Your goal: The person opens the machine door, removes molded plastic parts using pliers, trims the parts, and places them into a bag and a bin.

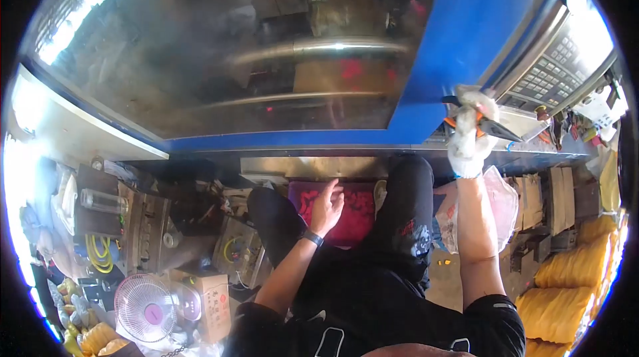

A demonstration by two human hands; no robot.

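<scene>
My left hand (327, 209), bare with a dark wristband, is above a bin (295, 188) between my knees. Its fingers are stretched out and hold nothing. Small bright pink-red pieces (359, 205) lie in the bin below it. On the right, my right hand (470, 144) wears a white glove and is closed around an orange-and-black hand tool (499, 132). A dark pointed end sticks out to the right of the glove; the tool's exact kind is hard to make out. This hand is in front of the blue machine frame (436, 70), beside the control panel.
A large machine door window (219, 70) spans the front. The button panel (549, 74) stands at the right, above a ledge of loose tools (566, 132). Cardboard pieces (562, 200) and yellow sacks (559, 310) are at right. A fan (146, 309) and a carton (214, 307) stand at lower left.
</scene>
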